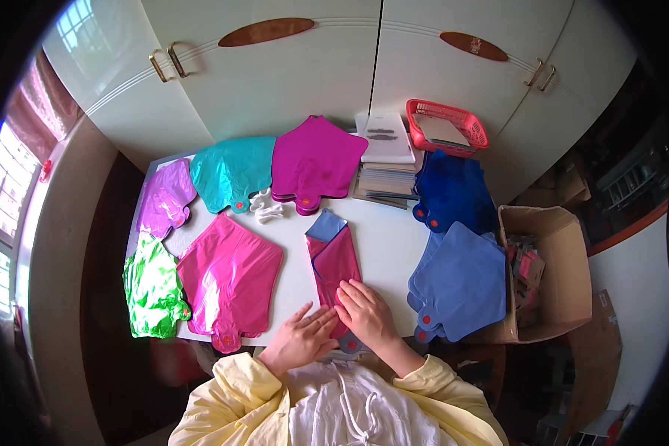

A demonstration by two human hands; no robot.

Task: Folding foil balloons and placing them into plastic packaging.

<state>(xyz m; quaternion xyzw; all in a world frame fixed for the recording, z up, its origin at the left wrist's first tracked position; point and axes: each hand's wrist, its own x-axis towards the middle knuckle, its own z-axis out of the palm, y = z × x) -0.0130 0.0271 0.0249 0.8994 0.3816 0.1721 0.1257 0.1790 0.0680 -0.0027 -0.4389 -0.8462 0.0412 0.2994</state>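
While the white table (383,238) fills the view, we see a folded pink-and-blue foil piece (333,256) lying at its middle. Left of that piece lies a pink stack (230,279), right of it a pale blue stack (464,282). Our right hand (366,312) presses flat on its near end, fingers open, clasping nothing; our left hand (301,338) rests open beside it.
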